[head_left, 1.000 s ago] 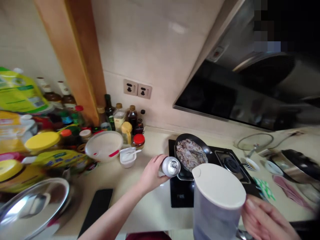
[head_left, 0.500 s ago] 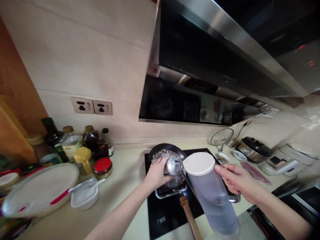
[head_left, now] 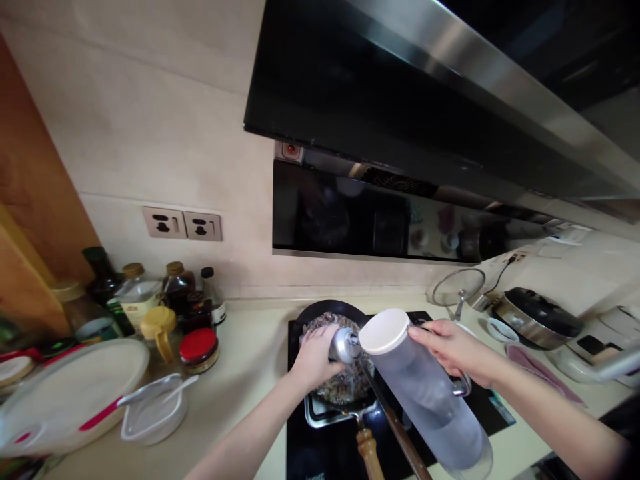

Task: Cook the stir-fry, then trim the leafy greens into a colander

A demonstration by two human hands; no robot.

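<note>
My left hand [head_left: 316, 360] is wrapped round a silver can [head_left: 345, 345], tilted on its side over the frying pan [head_left: 364, 312]. In my right hand [head_left: 453, 347] is the handle of a clear water pitcher [head_left: 430, 393] with a white lid [head_left: 385, 331]. The pitcher leans toward the can, its lid close to the can's opening; I cannot tell whether they touch or whether water flows. Dark, glossy food [head_left: 340, 390] fills the pan. A brown-handled utensil [head_left: 400, 433] rests across the pan, beside the pan's wooden handle [head_left: 369, 450].
The black cooktop [head_left: 313, 460] lies under the pan. A range hood [head_left: 400, 100] hangs low above. To the left stand sauce bottles [head_left: 177, 283], a red-lidded jar [head_left: 199, 350] and a white container [head_left: 154, 417]. On the right are a glass lid [head_left: 457, 288] and an electric pot [head_left: 537, 317].
The view has shifted, showing more of the pan and its food. The pitcher is tilted further toward the can, with its lid closer to the can's opening. Both hands keep their hold.
</note>
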